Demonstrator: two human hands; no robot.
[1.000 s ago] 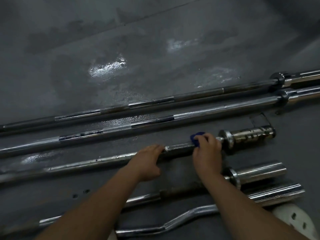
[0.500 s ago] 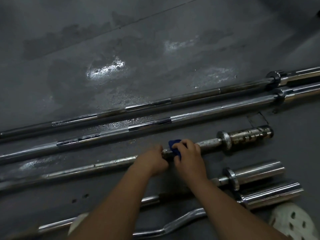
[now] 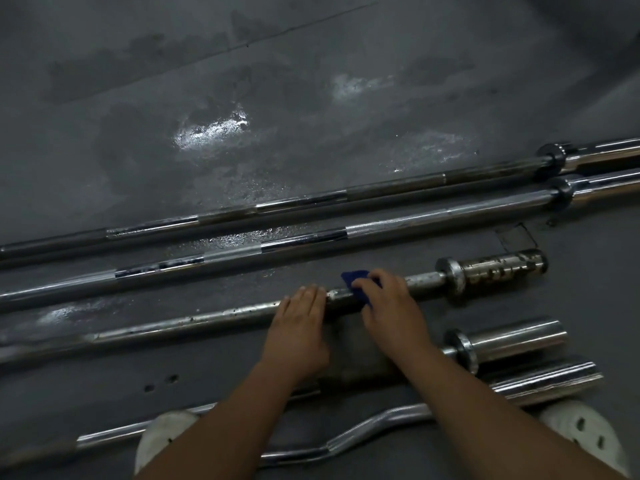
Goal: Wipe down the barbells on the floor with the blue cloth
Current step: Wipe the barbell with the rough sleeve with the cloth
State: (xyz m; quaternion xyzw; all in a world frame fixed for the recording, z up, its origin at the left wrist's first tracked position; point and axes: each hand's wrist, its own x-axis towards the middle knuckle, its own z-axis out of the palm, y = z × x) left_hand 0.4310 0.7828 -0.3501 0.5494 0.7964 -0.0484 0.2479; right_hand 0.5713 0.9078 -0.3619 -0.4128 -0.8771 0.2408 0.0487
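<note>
Several barbells lie side by side on the dark floor. On the third one, a rusty spotted bar [image 3: 207, 315] with a worn sleeve [image 3: 502, 270] at its right end, both my hands work. My right hand [image 3: 391, 303] grips the blue cloth [image 3: 355, 277] wrapped round the shaft, just left of the collar. Beside it, my left hand [image 3: 298, 327] rests on the same shaft with fingers laid over it. Two long bars [image 3: 415, 211] lie farther away; a shorter chrome bar [image 3: 512, 339] and a curl bar [image 3: 363, 434] lie nearer to me.
The floor [image 3: 214, 129] beyond the bars is wet and glossy in patches. Two white perforated shoes [image 3: 585, 431] show at the bottom edge, one either side of my arms, by the curl bar.
My right hand slid the cloth left along the shaft toward my left hand, then back a little to the right. The left hand stayed in place on the bar.
</note>
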